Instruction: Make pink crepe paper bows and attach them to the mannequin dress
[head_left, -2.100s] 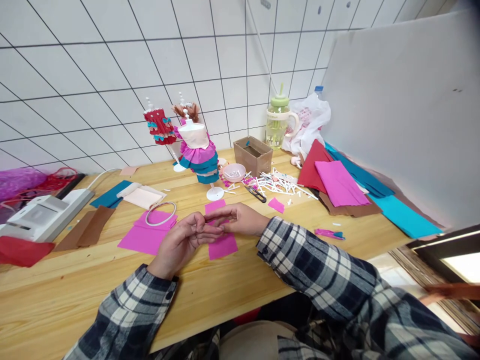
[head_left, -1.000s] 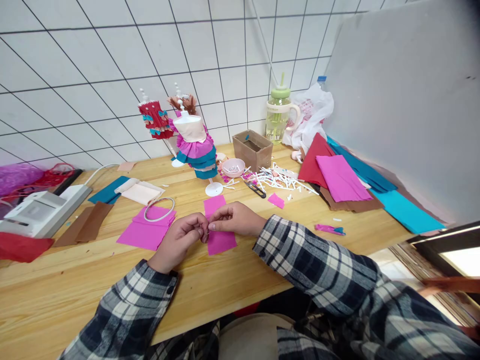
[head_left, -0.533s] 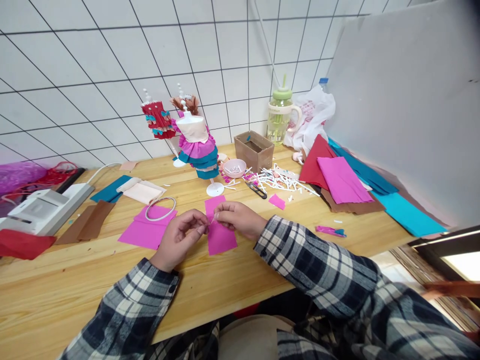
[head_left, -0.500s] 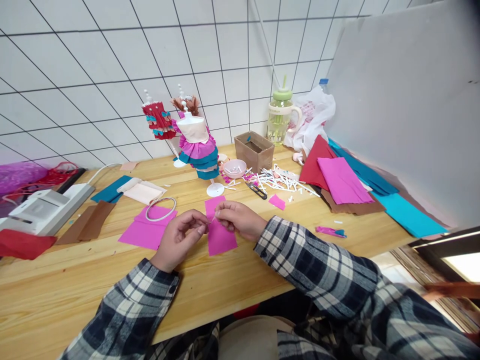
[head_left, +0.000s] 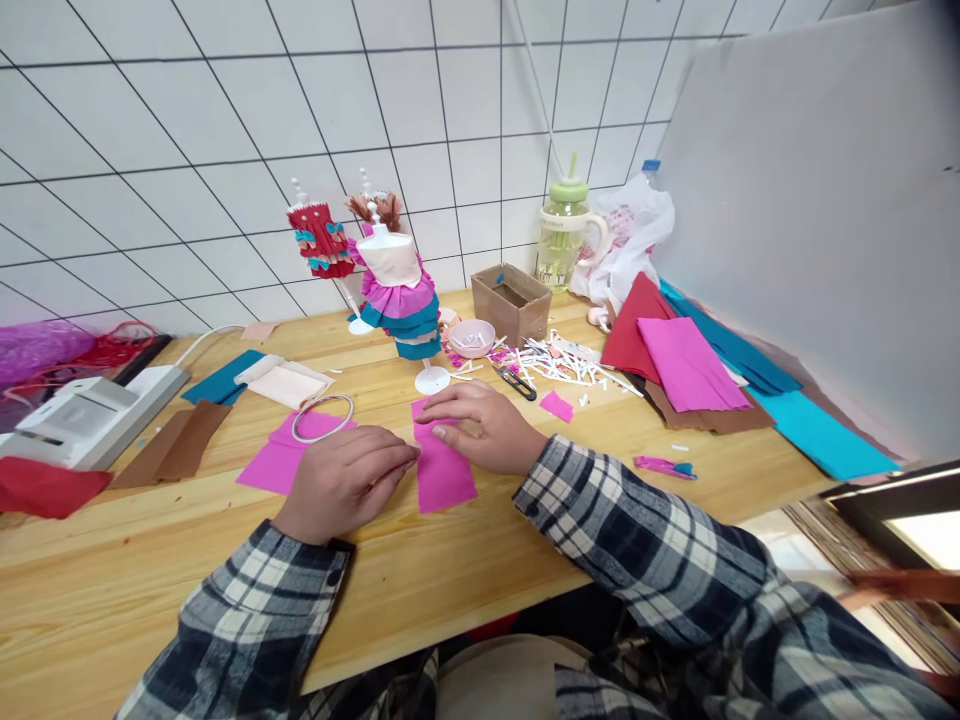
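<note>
A magenta crepe paper strip (head_left: 447,485) lies flat on the table before me. My right hand (head_left: 484,425) rests over its upper part, fingers stretched out and a little apart, holding nothing. At the strip's left edge, my left hand (head_left: 349,480) has thumb and fingertips pinched together; whatever is between them is too small to make out. Behind that hand, a pale ring (head_left: 322,418) lies on more magenta paper (head_left: 262,465). Just beyond the strip stands a small white dress form (head_left: 391,262) in a cream, magenta and teal ruffled paper dress.
Past my right hand lie a black cutter (head_left: 516,383), a pink bowl (head_left: 472,338), white paper bits (head_left: 570,365) and a cardboard box (head_left: 511,308). A bottle (head_left: 562,235) stands behind. Folded coloured paper (head_left: 694,365) is at right, a white power strip (head_left: 97,415) at left.
My right hand has let its pinch go and spread flat over the magenta strip. My left hand has turned palm-down, still pinching at the strip's edge.
</note>
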